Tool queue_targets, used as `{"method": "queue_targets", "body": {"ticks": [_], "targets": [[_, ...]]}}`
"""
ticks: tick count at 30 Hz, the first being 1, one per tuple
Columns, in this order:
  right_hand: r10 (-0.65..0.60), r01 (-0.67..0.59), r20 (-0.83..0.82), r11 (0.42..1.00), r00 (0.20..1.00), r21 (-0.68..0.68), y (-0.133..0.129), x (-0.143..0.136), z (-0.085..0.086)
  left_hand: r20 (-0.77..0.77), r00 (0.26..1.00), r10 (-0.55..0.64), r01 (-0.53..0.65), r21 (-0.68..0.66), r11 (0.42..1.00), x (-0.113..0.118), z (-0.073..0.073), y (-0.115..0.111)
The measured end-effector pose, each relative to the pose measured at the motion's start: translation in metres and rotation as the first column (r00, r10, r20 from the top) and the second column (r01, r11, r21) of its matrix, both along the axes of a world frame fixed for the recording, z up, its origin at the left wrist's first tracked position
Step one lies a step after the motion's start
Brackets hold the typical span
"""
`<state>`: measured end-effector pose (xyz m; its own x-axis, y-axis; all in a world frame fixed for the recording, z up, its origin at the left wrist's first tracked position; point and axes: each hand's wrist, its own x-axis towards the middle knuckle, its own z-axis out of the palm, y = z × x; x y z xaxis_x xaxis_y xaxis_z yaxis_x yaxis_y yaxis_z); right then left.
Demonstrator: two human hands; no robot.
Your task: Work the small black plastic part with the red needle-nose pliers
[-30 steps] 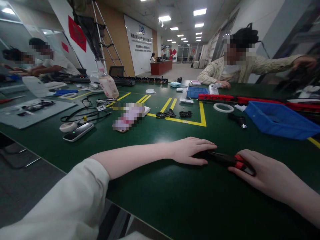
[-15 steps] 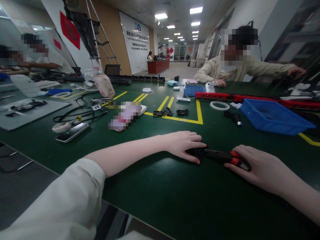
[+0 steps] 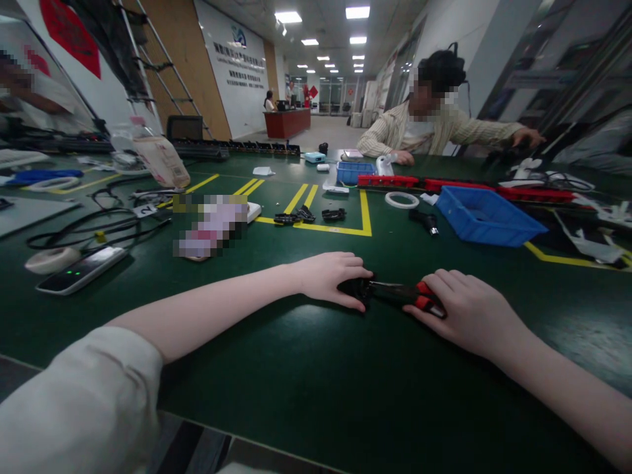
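Note:
My left hand (image 3: 326,278) rests on the green table, its thumb and fingers closed around a small black part (image 3: 356,288), mostly covered by the hand. In my right hand (image 3: 471,308) is a red-and-black handled tool (image 3: 423,301) that looks like pliers, with a slim metal tip. The tool lies nearly level, pointing left, and its tip meets the black part at my left fingertips. Whether its jaws are open I cannot tell. Beyond my hands, several small black parts (image 3: 334,214) lie by a yellow tape outline (image 3: 366,217).
A blue bin (image 3: 488,217) stands at the right, beside a dark cylindrical tool (image 3: 424,222) and a white ring (image 3: 401,200). On the left are a phone (image 3: 214,227), a white device (image 3: 81,270) and coiled black cables (image 3: 99,224). A co-worker (image 3: 415,131) sits across the table.
The view has turned right, so everything appears farther left. My left fingers look more curled around the black part. The tool remains in my right hand, its tip still at the part.

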<state>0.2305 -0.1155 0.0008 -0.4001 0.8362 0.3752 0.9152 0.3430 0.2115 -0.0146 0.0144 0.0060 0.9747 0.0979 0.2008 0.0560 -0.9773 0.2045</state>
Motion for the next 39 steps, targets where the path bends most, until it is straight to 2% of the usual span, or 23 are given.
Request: {"method": "queue_targets", "body": {"ticks": [7,11,15,24,32,39], "targets": [[-0.087,0.032,-0.22,0.969,0.971,-0.244,0.0014,0.001,-0.0003,0.015,0.998,0.065,-0.06,-0.242,0.968,-0.0033,0.0006,-0.0001],[-0.144,0.054,-0.276,0.949,0.95,-0.31,-0.001,-0.0007,0.0014,0.022,0.997,0.069,-0.06,-0.281,0.958,-0.0039,0.0009,-0.0003],[-0.157,0.047,-0.309,0.94,0.938,-0.337,-0.0023,-0.0015,0.0028,0.031,0.998,0.063,-0.053,-0.259,0.964,-0.004,0.0013,-0.0003],[-0.155,0.054,-0.295,0.944,0.943,-0.325,-0.0013,-0.0021,0.0027,0.07,0.996,0.046,-0.027,-0.25,0.968,-0.004,-0.0011,0.0009],[-0.043,0.026,-0.168,0.994,0.985,-0.107,0.0007,-0.0018,0.002,0.023,0.996,0.092,-0.079,-0.337,0.938,-0.0047,0.0004,0.0007],[-0.052,0.031,-0.184,0.993,0.982,-0.117,0.0011,-0.0031,0.0017,0.064,0.995,0.074,-0.048,-0.335,0.941,-0.0045,-0.0001,0.0014]]}}
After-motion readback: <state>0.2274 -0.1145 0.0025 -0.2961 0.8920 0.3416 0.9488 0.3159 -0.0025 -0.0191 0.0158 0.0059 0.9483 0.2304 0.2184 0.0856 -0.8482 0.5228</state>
